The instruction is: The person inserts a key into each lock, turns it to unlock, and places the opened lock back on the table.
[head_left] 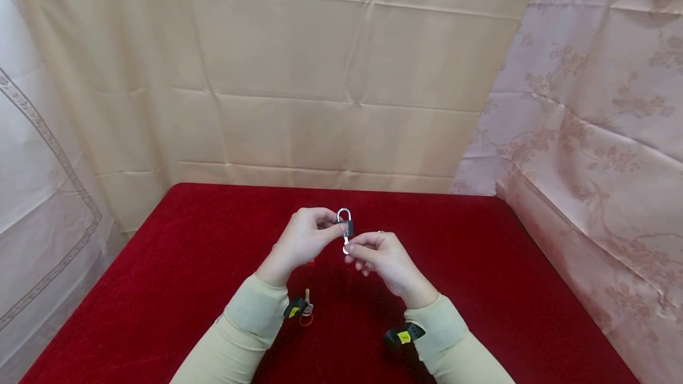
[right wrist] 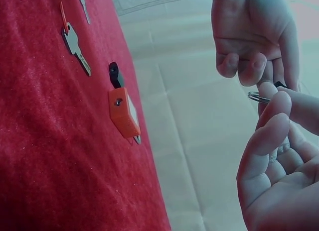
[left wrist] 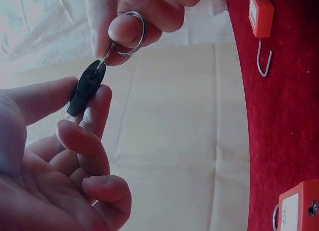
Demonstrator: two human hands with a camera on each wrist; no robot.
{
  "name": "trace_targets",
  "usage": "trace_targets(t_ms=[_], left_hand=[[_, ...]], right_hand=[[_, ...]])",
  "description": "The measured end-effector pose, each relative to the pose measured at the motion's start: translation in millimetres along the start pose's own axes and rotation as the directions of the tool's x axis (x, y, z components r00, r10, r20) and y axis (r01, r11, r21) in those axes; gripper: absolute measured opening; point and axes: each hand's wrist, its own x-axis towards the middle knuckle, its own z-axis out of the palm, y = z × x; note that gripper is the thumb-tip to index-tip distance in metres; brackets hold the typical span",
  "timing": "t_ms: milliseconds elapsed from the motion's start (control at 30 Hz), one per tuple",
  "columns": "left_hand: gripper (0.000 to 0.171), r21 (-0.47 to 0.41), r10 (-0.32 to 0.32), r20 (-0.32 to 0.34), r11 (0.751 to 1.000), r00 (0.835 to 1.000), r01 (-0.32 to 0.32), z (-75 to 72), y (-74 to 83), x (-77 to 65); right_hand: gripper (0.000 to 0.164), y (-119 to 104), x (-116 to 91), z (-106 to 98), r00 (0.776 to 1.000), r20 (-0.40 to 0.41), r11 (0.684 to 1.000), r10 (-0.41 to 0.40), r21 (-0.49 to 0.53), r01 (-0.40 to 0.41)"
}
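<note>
A small black padlock (head_left: 349,229) with a silver shackle on top is raised over the red table (head_left: 224,242). My left hand (head_left: 304,236) pinches its body between thumb and fingers. From below, my right hand (head_left: 381,256) grips a silver key (head_left: 346,242) between thumb and forefinger. In the left wrist view, the key's tip meets the keyhole in the padlock's underside (left wrist: 91,79), and a metal split ring (left wrist: 143,37) hangs from the key at the right fingers. The right wrist view shows the ring (right wrist: 256,97), with the padlock mostly hidden behind the fingers.
On the red cloth lie orange padlocks (left wrist: 261,14) (left wrist: 294,211), one with its hooked shackle extended. A key with a red ring (head_left: 306,310) lies near the left wrist. Another key (right wrist: 83,9) and a black piece (right wrist: 115,74) lie nearby. A beige curtain (head_left: 299,76) hangs behind.
</note>
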Motion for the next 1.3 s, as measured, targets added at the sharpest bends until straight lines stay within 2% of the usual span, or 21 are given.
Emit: trace_targets(t_ms=[300,767,1033,1300], left_hand=[[0.012,0.023,0.034,0.005,0.999,0.999,-0.034,3.9,-0.9,1.0],[0.011,-0.01,0.049,0.037,0.999,0.998,-0.049,7.1,-4.7,1.2],[0.016,-0.104,0.022,0.063,0.994,0.998,-0.015,5.7,-3.7,1.0],[0.017,-0.191,0.022,0.049,0.981,0.999,-0.013,5.6,-3.9,0.6]], right_hand=[[0.011,-2,0,-1,0.999,-0.028,0.998,0.019,0.064,-0.017],[0.008,-2,1,-1,0.997,-0.074,0.983,0.024,0.182,-0.01],[0.009,-4,1,0,0.996,-0.094,0.987,-0.005,0.162,0.02],[0.018,-12,-4,0,0.992,-0.108,0.995,-0.07,0.057,0.077]])
